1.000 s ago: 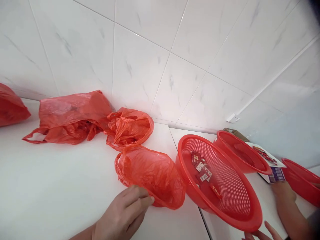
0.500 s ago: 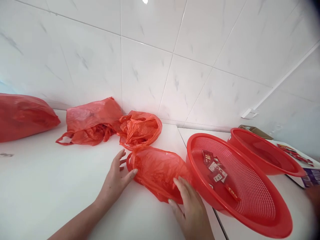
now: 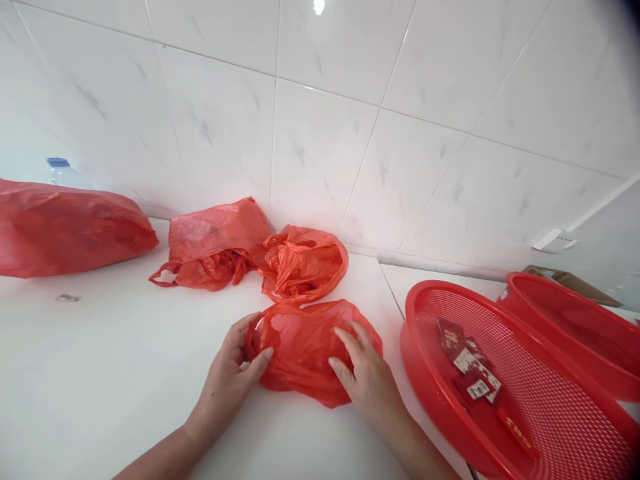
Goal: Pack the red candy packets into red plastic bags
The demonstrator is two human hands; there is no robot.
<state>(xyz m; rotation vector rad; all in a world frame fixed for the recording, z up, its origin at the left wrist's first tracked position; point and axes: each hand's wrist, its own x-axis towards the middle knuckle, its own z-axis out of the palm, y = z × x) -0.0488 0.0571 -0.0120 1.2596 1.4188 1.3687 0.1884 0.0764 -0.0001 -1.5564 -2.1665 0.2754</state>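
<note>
A thin red plastic bag (image 3: 310, 347) lies on the white table in front of me. My left hand (image 3: 233, 370) is at its left end, with the fingers curled by the handle loop and the thumb pressed on the plastic. On the bag's right part rests my right hand (image 3: 367, 377), its fingers apart and touching the surface. What the bag contains, if anything, does not show. Just behind it sits a crumpled red bag (image 3: 305, 260), against another red plastic bag (image 3: 215, 230) with its handle on the table.
At right stands a red mesh basket (image 3: 417, 353) holding several red packets (image 3: 477, 373). A second red basket (image 3: 565, 320) is behind it. A large red bag (image 3: 75, 230) lies far left, with a blue-capped bottle (image 3: 63, 173) behind. The tiled wall (image 3: 325, 153) bounds the back.
My view has turned left, so things appear shifted right. My left fingers have closed in on the bag's end. My right hand has moved further onto the bag, away from the basket.
</note>
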